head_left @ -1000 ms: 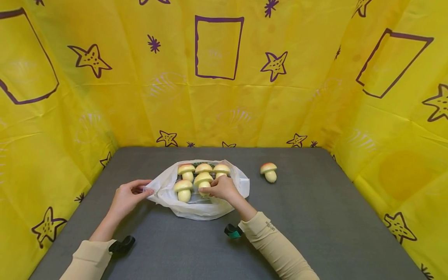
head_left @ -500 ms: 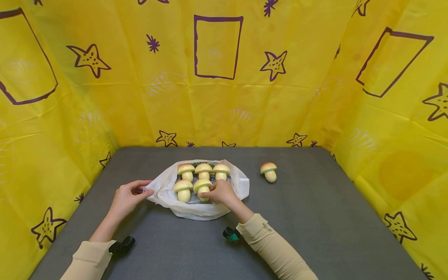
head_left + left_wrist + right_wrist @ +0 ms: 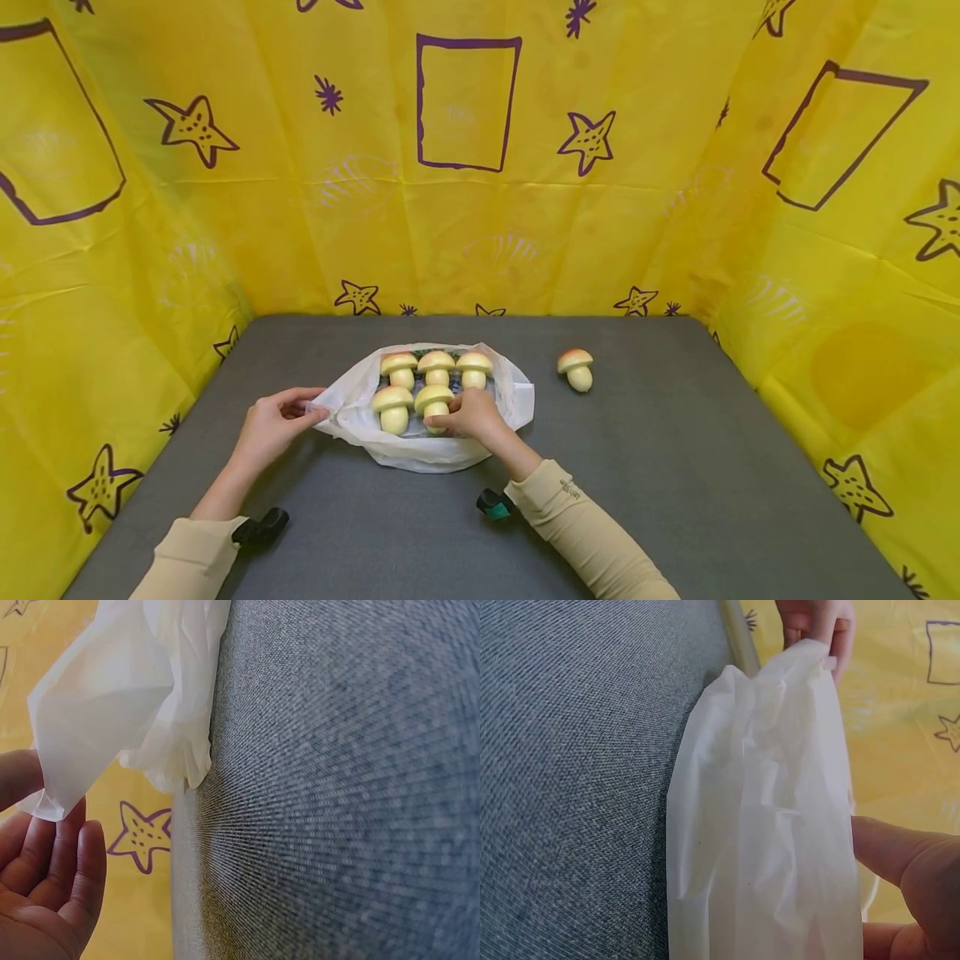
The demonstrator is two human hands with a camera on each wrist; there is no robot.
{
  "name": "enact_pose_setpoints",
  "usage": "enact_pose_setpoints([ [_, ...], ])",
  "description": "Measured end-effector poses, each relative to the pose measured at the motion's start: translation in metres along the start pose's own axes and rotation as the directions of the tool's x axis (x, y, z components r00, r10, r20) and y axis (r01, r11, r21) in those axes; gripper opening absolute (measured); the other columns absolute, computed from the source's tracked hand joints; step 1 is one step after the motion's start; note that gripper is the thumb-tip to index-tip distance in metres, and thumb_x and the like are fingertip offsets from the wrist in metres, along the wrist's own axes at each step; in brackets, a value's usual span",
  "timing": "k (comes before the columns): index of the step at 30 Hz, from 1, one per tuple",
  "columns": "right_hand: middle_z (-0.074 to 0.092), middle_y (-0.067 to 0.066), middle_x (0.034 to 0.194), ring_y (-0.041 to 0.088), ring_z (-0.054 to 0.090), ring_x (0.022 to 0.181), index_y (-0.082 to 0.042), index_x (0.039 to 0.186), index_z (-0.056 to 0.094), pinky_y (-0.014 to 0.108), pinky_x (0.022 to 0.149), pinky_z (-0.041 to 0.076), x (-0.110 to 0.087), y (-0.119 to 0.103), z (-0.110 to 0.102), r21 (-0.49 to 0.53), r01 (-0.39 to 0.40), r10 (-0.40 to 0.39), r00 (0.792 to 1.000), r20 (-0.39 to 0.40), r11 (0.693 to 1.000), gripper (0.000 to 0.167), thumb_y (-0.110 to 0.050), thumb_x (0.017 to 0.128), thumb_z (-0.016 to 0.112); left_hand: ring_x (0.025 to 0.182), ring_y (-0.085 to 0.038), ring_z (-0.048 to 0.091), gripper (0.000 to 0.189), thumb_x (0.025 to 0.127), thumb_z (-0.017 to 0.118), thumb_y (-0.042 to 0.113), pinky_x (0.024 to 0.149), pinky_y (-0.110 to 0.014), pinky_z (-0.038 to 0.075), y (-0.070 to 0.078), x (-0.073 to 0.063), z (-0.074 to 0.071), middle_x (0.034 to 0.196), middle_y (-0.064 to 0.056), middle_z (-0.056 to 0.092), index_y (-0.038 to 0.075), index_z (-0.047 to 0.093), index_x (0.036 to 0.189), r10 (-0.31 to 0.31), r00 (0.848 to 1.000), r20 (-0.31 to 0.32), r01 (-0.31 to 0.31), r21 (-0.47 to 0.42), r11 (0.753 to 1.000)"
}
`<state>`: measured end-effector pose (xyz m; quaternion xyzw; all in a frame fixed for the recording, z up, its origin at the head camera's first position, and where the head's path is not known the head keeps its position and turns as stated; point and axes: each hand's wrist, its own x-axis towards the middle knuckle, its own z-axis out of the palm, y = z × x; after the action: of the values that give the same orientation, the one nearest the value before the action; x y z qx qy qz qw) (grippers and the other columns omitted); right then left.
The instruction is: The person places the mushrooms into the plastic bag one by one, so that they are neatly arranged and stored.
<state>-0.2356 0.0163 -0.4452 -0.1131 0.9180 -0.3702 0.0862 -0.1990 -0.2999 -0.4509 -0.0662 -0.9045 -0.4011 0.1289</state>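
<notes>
A white plastic bag [image 3: 420, 454] lies on the table with its mouth spread wide. Inside it sit several toy mushrooms with pale stems and yellow caps, three in a back row [image 3: 437, 362] and others in front. My left hand [image 3: 272, 423] pinches the bag's left corner between thumb and fingers, also seen in the left wrist view, where the bag [image 3: 105, 705] hangs from the hand [image 3: 45, 877]. Within the bag's mouth my right hand [image 3: 480, 412] pinches the stem of the front middle mushroom [image 3: 432, 395]. In the right wrist view the bag's side [image 3: 765, 802] hides that mushroom.
Another toy mushroom [image 3: 576, 369], with a reddish cap top, lies on the dark grey table [image 3: 637, 467] to the right of the bag. Yellow patterned cloth [image 3: 480, 250] walls in the table's back and sides. A black band [image 3: 261, 527] sits at the left wrist.
The front middle mushroom has come down into the front row beside its neighbour, with my right hand moving slightly left and lower. My left hand has stayed on the bag corner.
</notes>
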Motion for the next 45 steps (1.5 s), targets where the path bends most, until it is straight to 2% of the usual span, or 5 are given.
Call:
enact_pose_setpoints([
  [4,0.066,0.005,0.055,0.006,0.053,0.045,-0.005,0.063,0.072,0.019,0.045,0.033,-0.001,0.002,0.000,0.035,-0.008,0.008,1.000,0.018,0.999,0.039,-0.042,0.075,0.078,0.069,-0.005,0.055,0.033,0.082,0.075,0.028,0.060,-0.017,0.048,0.000,0.000,0.001,0.089,-0.006,0.066,0.011,0.070,0.109,0.003,1.000,-0.001,-0.003,0.007,1.000],
  [12,0.070,0.005,0.065,0.010,0.065,0.054,-0.008,0.077,0.075,0.023,0.053,0.048,-0.002,0.008,0.000,0.203,-0.057,0.044,0.997,0.067,0.977,0.025,-0.032,0.076,0.080,0.070,-0.004,0.055,0.033,0.082,0.075,0.029,0.060,-0.017,0.048,0.002,0.000,0.001,0.091,-0.006,0.067,0.012,0.070,0.110,-0.003,1.000,0.000,0.003,0.006,1.000],
  [25,0.072,0.005,0.071,0.010,0.065,0.059,-0.009,0.084,0.075,0.023,0.055,0.049,-0.010,0.008,-0.009,0.192,-0.006,-0.009,0.997,0.076,0.981,0.024,-0.032,0.077,0.078,0.067,-0.002,0.056,0.032,0.080,0.076,0.026,0.058,-0.017,0.047,0.003,-0.001,0.001,0.086,-0.007,0.068,0.010,0.071,0.108,0.025,0.999,-0.024,-0.025,-0.006,1.000],
  [34,0.072,0.007,0.082,0.021,0.071,0.074,-0.004,0.098,0.073,0.030,0.064,0.056,-0.014,0.013,-0.027,0.280,-0.056,0.035,0.996,0.080,0.958,0.032,-0.030,0.080,0.076,0.067,-0.002,0.056,0.031,0.080,0.077,0.025,0.059,-0.016,0.047,0.003,-0.001,0.001,0.086,-0.006,0.068,0.010,0.071,0.107,0.033,0.999,-0.034,-0.034,-0.012,0.999],
  [45,0.072,0.012,0.096,0.031,0.069,0.088,-0.002,0.109,0.069,0.041,0.077,0.056,-0.019,0.018,-0.064,0.290,0.050,-0.069,0.996,0.053,0.956,0.034,-0.028,0.087,0.069,0.068,-0.003,0.056,0.031,0.081,0.076,0.025,0.060,-0.016,0.047,0.004,0.000,0.001,0.089,-0.006,0.068,0.011,0.071,0.108,0.035,0.999,-0.029,-0.035,-0.011,0.999],
])
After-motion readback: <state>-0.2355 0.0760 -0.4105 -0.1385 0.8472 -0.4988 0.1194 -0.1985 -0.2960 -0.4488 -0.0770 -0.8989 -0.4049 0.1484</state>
